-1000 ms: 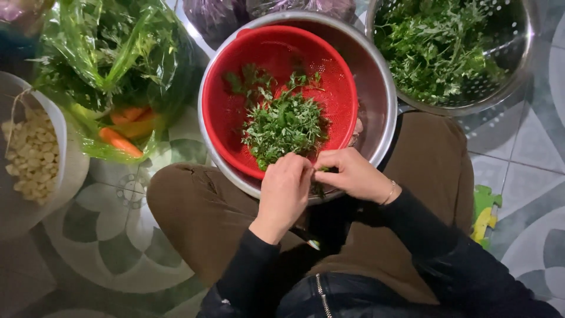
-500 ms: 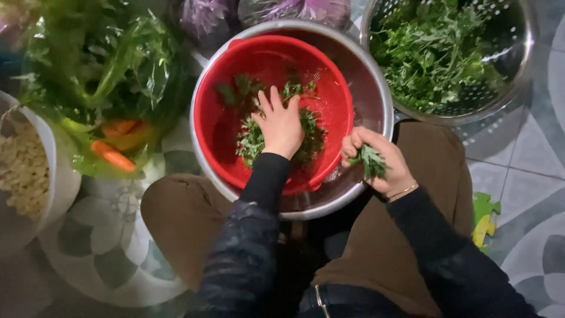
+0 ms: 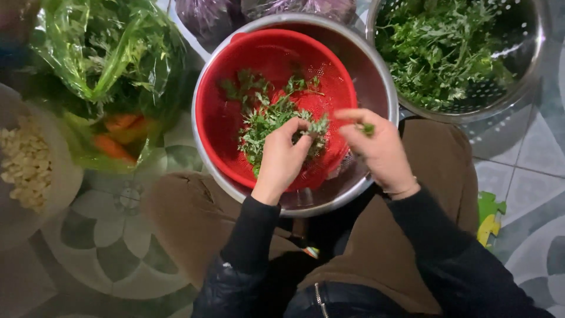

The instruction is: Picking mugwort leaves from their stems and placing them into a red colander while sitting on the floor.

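The person sits low on a tiled floor (image 3: pixel 529 147), knees apart in brown trousers, with a steel bowl (image 3: pixel 382 88) set between them. Inside it rests a red colander (image 3: pixel 235 118) holding a loose heap of herbs (image 3: pixel 265 121) — small, leafy, dark green — lying toward the middle and the near wall.

Both hands work over the near rim of the colander. The left hand (image 3: pixel 281 160) is closed round a sprig (image 3: pixel 318 125), its thumb and fingertips pinching the stem so the leaves stick up just beside the heap. The right hand (image 3: pixel 379 150) is just beside it, fingers curled and pinched on a small green bit (image 3: pixel 368 128) at the fingertips; the two hands are near each other but not touching. Black sleeves cover both arms to the wrist.

To the upper right stands a steel colander (image 3: pixel 529 76), well filled with more greens (image 3: pixel 441 53). At the left a clear plastic bag (image 3: pixel 106 65) holds leafy greens, with carrots (image 3: pixel 115 138) showing orange beneath it. Further left, at the frame's edge, a pale bowl (image 3: pixel 65 176) holds pale, small pieces (image 3: pixel 23 159) — what they are I cannot tell. Something purple in plastic (image 3: pixel 212 17) lies beyond the steel bowl, too blurred to name.
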